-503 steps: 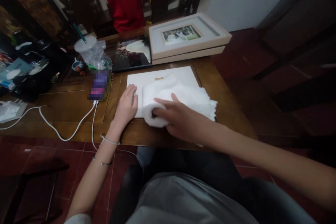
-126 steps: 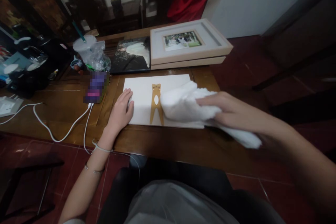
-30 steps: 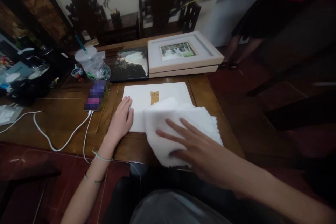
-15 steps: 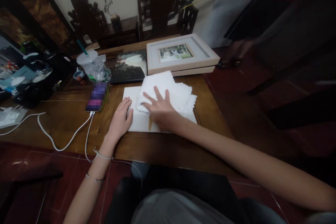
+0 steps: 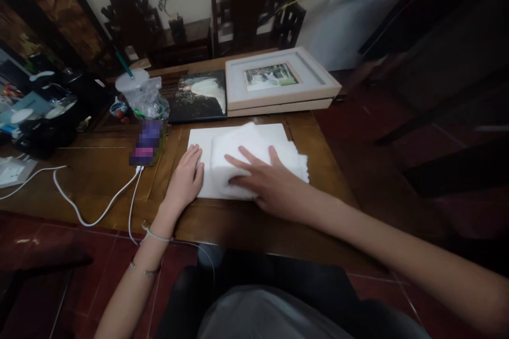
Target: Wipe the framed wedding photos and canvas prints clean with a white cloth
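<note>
A white flat board (image 5: 199, 137) lies on the wooden table, and a folded white cloth (image 5: 226, 151) with a scalloped edge covers much of it. My right hand (image 5: 274, 183) presses down on the cloth with its fingers spread; the thumb side is partly sunk into the fabric. At the board's left edge rests my left hand (image 5: 185, 176), fingers stretched out and thumb apart, steady against the edge. What lies under the cloth is hidden.
Behind the board are a dark photo panel (image 5: 201, 95) and a pale framed photo (image 5: 278, 92) on another frame. To the left are a charging phone (image 5: 147, 143), white cables (image 5: 75, 206), and a lidded cup (image 5: 131, 82) in plastic. A person (image 5: 421, 16) stands beyond the table.
My right hand has slid the cloth right and toward me across the board, covering its near part and baring its far edge. My left hand stays at the board's left edge.
</note>
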Demonstrator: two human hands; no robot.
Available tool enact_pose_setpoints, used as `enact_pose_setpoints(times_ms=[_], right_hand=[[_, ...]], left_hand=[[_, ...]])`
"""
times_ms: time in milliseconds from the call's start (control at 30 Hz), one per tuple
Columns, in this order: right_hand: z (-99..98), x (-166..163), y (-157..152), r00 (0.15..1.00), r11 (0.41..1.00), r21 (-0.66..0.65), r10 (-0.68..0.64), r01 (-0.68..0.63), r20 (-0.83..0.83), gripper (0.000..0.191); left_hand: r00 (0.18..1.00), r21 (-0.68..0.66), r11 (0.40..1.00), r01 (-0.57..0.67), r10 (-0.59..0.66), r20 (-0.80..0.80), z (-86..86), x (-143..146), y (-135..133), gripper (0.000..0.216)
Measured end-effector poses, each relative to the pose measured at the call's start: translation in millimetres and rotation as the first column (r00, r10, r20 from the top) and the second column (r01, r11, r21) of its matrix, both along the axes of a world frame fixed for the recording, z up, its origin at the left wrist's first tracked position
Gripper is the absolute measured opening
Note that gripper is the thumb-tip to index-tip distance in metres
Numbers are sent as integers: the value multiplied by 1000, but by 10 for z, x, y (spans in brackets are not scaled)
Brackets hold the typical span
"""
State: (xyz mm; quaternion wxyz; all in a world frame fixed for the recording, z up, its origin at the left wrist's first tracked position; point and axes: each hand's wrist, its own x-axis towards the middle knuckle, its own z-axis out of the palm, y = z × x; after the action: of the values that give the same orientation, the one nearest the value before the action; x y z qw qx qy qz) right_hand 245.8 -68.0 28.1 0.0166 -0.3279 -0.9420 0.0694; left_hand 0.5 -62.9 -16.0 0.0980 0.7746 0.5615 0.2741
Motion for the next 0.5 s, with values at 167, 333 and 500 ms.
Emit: enact_pose_setpoints(times_ms=[167,333,500], right_hand=[[38,-362,437,963,968,13,-251,251,98,75],[12,-596,244,976,972,131,-207,197,63,53],[59,-386,-355,1000,998,68,13,-15,22,49]], left_hand=[[1000,7,1000,-7,7,30,-10,-3,2,43],[1000,-9,1000,1,-1,31,-11,-16,-1,45],[1000,-39,999,2,-1,11,1,-17,-4,45]])
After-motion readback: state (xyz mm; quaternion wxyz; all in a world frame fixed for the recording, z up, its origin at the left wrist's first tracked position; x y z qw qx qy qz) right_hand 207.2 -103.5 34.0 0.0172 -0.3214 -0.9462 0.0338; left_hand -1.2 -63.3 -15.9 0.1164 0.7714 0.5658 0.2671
